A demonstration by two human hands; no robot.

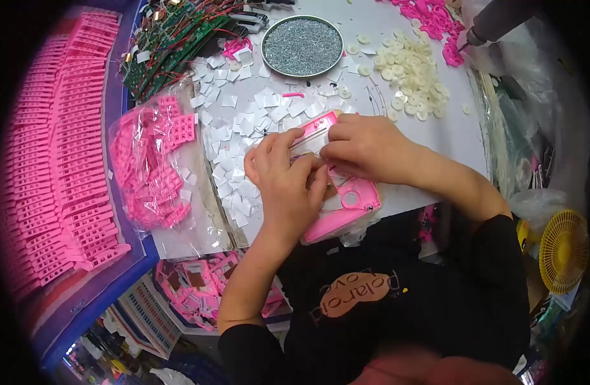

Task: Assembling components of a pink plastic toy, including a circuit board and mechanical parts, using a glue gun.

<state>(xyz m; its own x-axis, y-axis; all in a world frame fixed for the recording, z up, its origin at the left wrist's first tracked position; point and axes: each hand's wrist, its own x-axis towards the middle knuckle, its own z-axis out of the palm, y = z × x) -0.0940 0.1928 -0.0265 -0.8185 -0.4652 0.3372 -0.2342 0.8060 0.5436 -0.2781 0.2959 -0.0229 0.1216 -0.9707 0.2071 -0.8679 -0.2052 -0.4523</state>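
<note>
A pink plastic casing lies tilted on the white worktable in front of me, with a round opening and small fittings inside. My left hand grips its left side, fingers bent over a pale strip near the far end. Over the casing's right side, my right hand has its fingers curled and pressed together at that strip. What those fingertips pinch, if anything, is hidden. Thin wires show between the hands, partly covered by them.
Small white square pieces are scattered left of the casing. Beyond it stand a round tin of small metal parts and a pile of cream discs. Pink keypad-like parts and circuit boards lie left; a dark driver tool hangs far right.
</note>
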